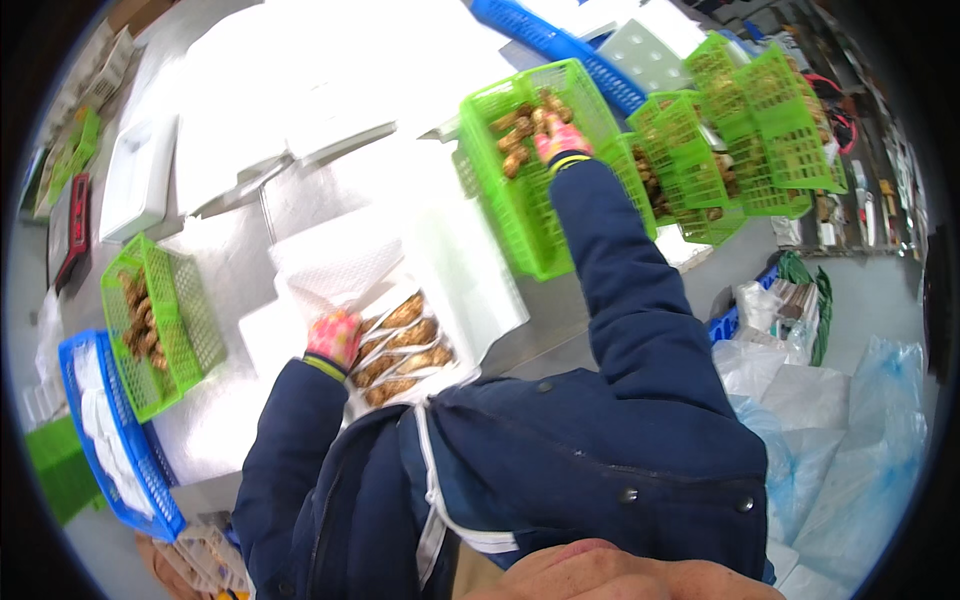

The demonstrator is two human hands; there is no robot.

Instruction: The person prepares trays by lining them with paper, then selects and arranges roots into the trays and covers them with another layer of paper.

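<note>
My left hand [334, 337], in a pink patterned glove, is at the left side of a white foam box [469, 367] in front of me; its fingertips are hard to make out. Brown mushrooms [409, 337], matsutake by their look, lie in the box in slanting rows with white strips between them. A sheet of bubble wrap [352, 266] lies over the box's far side. My right hand [561, 139], gloved the same way, reaches into a green plastic basket [517, 229]. Its fingers touch loose mushrooms [514, 142] there; whether they grip one is unclear.
Stacked green baskets [750, 127] with mushrooms stand at right, past a blue crate [562, 56]. On the left are another green basket [176, 315], a blue crate [124, 442] with white packs, a foam tray [139, 180] and a scale [71, 225]. Plastic bags [832, 427] lie at lower right.
</note>
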